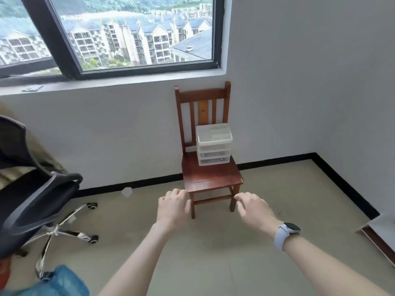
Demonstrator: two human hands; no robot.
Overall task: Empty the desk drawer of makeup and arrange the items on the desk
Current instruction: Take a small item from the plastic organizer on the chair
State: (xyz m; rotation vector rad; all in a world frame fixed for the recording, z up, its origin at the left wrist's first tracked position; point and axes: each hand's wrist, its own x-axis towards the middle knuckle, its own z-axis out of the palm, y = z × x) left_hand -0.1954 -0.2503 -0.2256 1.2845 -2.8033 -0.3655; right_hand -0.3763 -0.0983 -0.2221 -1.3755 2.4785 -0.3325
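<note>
Both arms stretched toward 12 o'clock, left hand (173, 205) and right hand (252, 207) empty with fingers loosely curled and apart, probably reaching for the chair ahead. Beyond them, at 12 o'clock, a clear plastic drawer unit (213, 144) parked on the back of the wooden chair (210, 178) seat against the wall, likely the store of makeup. Contents too blurred to make out through the drawer fronts; no surface for arranging in view, only a cut-off board edge (378, 236) at 3 o'clock and a half-seen office chair (40, 189) at 9 o'clock.
</note>
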